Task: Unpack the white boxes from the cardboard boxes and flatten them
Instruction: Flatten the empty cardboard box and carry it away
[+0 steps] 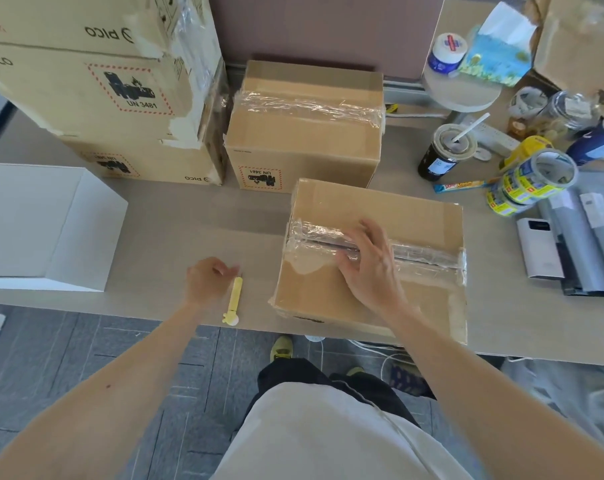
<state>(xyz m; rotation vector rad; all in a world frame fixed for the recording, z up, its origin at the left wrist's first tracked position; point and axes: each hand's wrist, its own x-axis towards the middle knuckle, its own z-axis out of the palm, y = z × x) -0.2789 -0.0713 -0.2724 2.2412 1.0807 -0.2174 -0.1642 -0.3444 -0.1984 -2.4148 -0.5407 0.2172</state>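
Observation:
A taped cardboard box (414, 220) lies at the table's front edge, its top seam under clear tape that is split on the left half. My right hand (366, 265) rests flat on that seam, fingers spread, pressing at the slit. My left hand (208, 280) hovers over the table with fingers loosely curled, just left of a yellow cutter (235, 299) lying on the table; it holds nothing. A second taped cardboard box (304, 140) stands behind. A white box (44, 226) sits at the left.
Stacked large PICO cardboard boxes (96, 81) fill the back left. At the right are tape rolls (532, 181), a cup with a straw (445, 150), a tissue pack (494, 53), jars and grey mailers (584, 233). The table edge (155, 311) runs close to my body.

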